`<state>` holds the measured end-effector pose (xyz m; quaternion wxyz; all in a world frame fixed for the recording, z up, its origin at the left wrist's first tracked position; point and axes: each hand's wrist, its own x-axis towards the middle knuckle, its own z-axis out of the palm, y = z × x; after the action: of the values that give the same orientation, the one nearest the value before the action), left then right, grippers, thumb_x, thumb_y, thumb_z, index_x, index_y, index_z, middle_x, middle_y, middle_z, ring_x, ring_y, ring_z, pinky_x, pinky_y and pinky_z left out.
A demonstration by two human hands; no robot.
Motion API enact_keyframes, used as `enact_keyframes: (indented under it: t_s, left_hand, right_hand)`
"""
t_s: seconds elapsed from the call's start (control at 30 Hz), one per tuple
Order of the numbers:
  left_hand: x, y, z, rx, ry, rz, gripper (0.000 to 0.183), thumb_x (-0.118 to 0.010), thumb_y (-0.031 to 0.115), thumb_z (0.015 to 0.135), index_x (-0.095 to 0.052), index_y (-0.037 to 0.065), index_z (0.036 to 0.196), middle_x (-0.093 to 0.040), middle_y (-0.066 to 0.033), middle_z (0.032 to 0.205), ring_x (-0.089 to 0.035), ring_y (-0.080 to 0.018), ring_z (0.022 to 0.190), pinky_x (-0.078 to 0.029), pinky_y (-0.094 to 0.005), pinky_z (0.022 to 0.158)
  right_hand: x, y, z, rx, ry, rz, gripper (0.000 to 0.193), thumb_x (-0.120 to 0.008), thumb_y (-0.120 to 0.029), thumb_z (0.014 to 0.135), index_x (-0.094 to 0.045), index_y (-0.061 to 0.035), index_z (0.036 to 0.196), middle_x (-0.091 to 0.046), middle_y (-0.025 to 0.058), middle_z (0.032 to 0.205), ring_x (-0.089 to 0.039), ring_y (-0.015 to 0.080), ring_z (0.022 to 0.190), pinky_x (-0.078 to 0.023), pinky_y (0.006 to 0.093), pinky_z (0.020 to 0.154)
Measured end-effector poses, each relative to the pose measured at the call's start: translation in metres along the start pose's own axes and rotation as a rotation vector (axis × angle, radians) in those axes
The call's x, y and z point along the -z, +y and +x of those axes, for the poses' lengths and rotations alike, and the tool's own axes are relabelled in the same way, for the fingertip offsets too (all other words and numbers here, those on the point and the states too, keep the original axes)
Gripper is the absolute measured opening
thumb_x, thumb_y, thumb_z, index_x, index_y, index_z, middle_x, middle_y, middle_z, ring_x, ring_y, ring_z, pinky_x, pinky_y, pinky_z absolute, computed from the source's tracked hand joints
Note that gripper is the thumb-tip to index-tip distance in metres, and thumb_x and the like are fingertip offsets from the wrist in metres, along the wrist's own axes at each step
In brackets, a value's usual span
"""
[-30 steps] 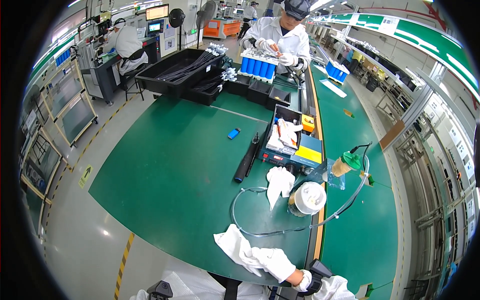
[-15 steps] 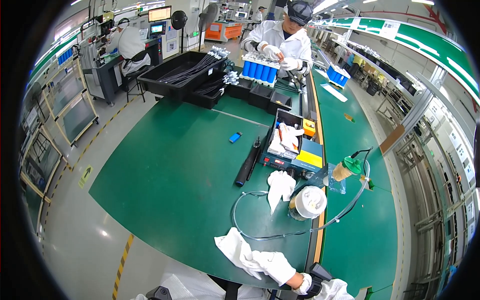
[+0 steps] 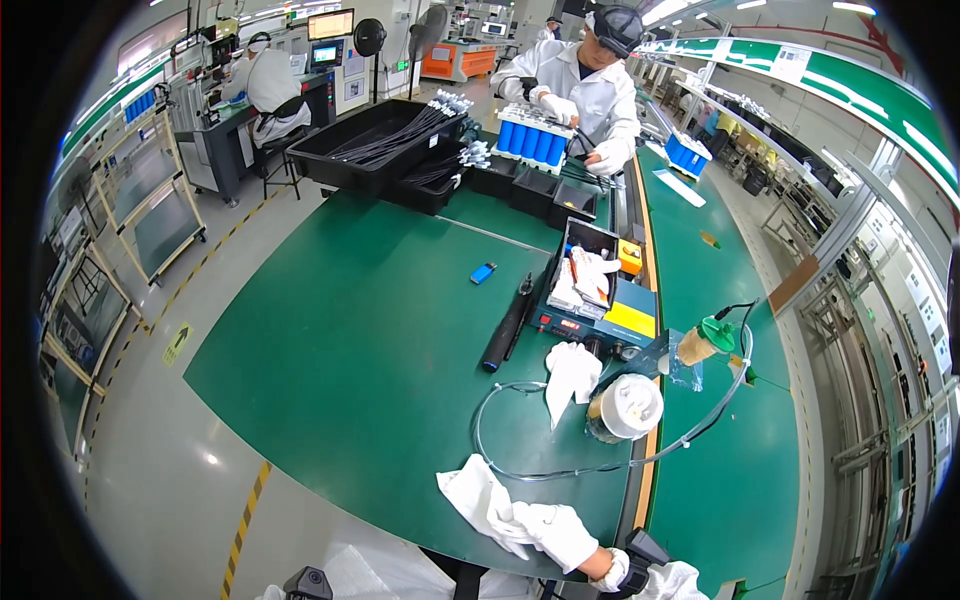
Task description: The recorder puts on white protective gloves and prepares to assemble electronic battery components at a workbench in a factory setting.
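Note:
My right hand (image 3: 560,533), in a white glove, comes in from the lower right and grips a crumpled white cloth (image 3: 478,497) that lies on the green table (image 3: 350,380) near its front edge. A thin clear tube (image 3: 490,455) loops over the table just beyond the cloth. My left hand is out of view.
Behind the tube are a second white cloth (image 3: 570,370), a jar with a white lid (image 3: 628,407), a black rod-shaped tool (image 3: 508,325), a small blue object (image 3: 483,272) and a blue and yellow box unit (image 3: 600,300). Black trays (image 3: 380,145) stand farther back. A co-worker (image 3: 590,85) handles blue cells (image 3: 535,140).
My right hand and the cloth stay at the same spot on the table's front edge. The view has shifted only slightly.

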<state>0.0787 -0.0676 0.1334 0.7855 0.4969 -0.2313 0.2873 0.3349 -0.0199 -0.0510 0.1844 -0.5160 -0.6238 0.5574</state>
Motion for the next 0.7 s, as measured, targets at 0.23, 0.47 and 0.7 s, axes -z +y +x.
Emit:
enact_keyframes:
  t_s: [0.23,0.47,0.7]
  left_hand:
    - [-0.004,-0.009,-0.001,-0.343,0.164,0.154,0.115,-0.058,0.078,0.074,-0.041,-0.020,0.131,-0.034,-0.0417,0.138,-0.035,-0.0556,0.129,-0.032,-0.0617,0.103]
    - [-0.007,-0.005,-0.004,-0.176,0.105,0.128,0.113,-0.056,0.079,0.074,-0.043,-0.018,0.131,-0.032,-0.0386,0.142,-0.034,-0.0511,0.132,-0.029,-0.0579,0.106]
    - [-0.009,-0.004,0.012,0.058,0.127,0.114,0.121,-0.050,0.084,0.073,-0.035,-0.019,0.135,-0.026,-0.0370,0.147,-0.024,-0.0473,0.139,-0.022,-0.0539,0.112]
  right_hand:
    - [-0.002,0.005,0.000,-0.093,0.054,0.276,0.028,-0.063,-0.025,0.095,-0.070,-0.0008,0.106,-0.068,-0.0018,0.086,-0.052,0.0030,0.065,-0.040,0.0179,0.054]
    - [-0.002,-0.003,0.001,-0.146,0.027,0.183,0.029,-0.062,-0.027,0.095,-0.069,-0.0021,0.109,-0.068,-0.0017,0.088,-0.054,0.0039,0.066,-0.043,0.0185,0.056]
    - [0.003,0.001,0.000,-0.034,-0.006,0.081,0.028,-0.055,-0.028,0.097,-0.068,-0.0056,0.107,-0.067,0.0039,0.083,-0.058,0.0118,0.066,-0.047,0.0249,0.058]
